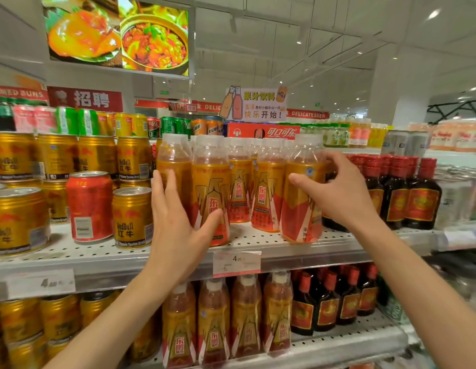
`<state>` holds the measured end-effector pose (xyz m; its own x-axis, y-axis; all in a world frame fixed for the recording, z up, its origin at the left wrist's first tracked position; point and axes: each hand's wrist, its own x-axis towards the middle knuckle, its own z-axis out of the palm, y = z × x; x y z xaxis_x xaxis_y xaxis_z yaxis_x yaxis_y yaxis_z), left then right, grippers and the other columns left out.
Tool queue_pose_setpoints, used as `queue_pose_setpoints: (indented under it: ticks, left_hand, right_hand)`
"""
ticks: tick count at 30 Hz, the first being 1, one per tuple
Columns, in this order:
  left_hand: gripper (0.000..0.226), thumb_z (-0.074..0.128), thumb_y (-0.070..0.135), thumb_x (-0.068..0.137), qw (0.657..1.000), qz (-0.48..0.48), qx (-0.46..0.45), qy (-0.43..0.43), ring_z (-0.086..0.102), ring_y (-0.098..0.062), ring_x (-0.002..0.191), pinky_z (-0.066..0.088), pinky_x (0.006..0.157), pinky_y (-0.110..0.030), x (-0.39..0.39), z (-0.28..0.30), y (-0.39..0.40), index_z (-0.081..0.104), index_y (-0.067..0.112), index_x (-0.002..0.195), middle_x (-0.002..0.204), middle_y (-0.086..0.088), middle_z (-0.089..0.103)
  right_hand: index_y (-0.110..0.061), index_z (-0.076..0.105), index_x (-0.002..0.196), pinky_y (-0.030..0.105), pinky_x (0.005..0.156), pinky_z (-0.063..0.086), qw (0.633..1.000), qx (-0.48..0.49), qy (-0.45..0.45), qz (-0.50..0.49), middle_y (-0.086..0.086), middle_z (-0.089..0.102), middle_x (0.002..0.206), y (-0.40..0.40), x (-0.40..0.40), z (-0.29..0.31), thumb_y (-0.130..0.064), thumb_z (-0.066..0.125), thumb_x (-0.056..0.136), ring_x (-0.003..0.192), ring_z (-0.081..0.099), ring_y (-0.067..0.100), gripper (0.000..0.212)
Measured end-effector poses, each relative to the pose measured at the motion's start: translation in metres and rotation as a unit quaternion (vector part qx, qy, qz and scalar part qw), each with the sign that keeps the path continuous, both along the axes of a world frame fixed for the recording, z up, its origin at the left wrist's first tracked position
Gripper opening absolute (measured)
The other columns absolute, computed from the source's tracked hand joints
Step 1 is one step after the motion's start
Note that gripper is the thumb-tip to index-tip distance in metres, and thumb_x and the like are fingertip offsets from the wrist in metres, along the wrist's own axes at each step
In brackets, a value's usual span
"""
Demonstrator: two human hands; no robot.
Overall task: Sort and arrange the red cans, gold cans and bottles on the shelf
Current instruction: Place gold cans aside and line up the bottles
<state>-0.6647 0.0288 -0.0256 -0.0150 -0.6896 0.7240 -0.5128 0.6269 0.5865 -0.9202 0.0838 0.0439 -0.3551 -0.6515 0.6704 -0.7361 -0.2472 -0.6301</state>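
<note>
on the perforated supermarket shelf (178, 253) mid-frame, my left hand (175, 225) lies spread against one plastic bottle (211, 198), my right hand (335, 190) half-curled round another bottle (302, 209); light, slippery, best gripped mid-label.

Above the hands, a lit food screen (117, 35) is hanging from the white ceiling (324, 27), where spot lamps (433, 14) are glowing. A white pillar (393, 83) is standing beyond them to the right, beside red delicatessen banners (307, 114).
</note>
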Motion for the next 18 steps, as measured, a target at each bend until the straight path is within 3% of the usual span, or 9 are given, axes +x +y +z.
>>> queue_pose_setpoints:
  ticks: [3, 6, 11, 18]
  left_hand:
    - [0.104, 0.068, 0.05, 0.087, 1.0, -0.012, 0.017, 0.012, -0.01, -0.015, 0.155, 0.01, 0.117, -0.031, -0.003, 0.006, -0.003, -0.005, 0.03, 0.159, 0.166, 0.006, -0.021]
    - [0.098, 0.064, 0.055, 0.087, 1.0, -0.005, 0.013, 0.005, -0.012, -0.016, 0.155, 0.01, 0.123, -0.04, -0.004, 0.003, -0.009, 0.001, 0.033, 0.158, 0.164, 0.009, -0.024]
    - [0.083, 0.061, 0.056, 0.089, 1.0, 0.009, -0.005, -0.009, -0.014, -0.015, 0.154, 0.009, 0.125, -0.045, -0.005, -0.004, -0.012, 0.021, 0.031, 0.156, 0.165, 0.006, -0.021]
    - [0.081, 0.059, 0.056, 0.089, 0.999, 0.022, -0.032, -0.014, -0.008, -0.017, 0.154, 0.011, 0.122, -0.045, -0.011, -0.007, -0.012, 0.025, 0.025, 0.156, 0.167, 0.0, -0.011]
  right_hand:
    - [-0.031, 0.046, 0.146, 0.036, 0.099, 0.05, 1.0, 0.003, -0.006, -0.012, -0.021, 0.057, 0.124, -0.013, -0.006, -0.01, -0.054, 0.076, 0.08, 0.113, 0.057, 0.007, 0.076]
    - [-0.033, 0.037, 0.154, 0.042, 0.107, 0.048, 1.0, 0.005, -0.003, -0.022, -0.01, 0.056, 0.144, -0.02, -0.012, -0.018, -0.062, 0.069, 0.083, 0.126, 0.055, 0.013, 0.083]
    - [-0.037, 0.03, 0.155, 0.048, 0.106, 0.048, 0.998, 0.022, 0.029, -0.044, -0.007, 0.052, 0.145, -0.023, -0.015, -0.037, -0.073, 0.063, 0.079, 0.13, 0.052, 0.017, 0.09]
    - [-0.036, 0.037, 0.151, 0.052, 0.104, 0.048, 0.999, 0.015, 0.023, -0.046, -0.007, 0.054, 0.133, -0.028, -0.015, -0.045, -0.073, 0.06, 0.083, 0.123, 0.054, 0.017, 0.08]
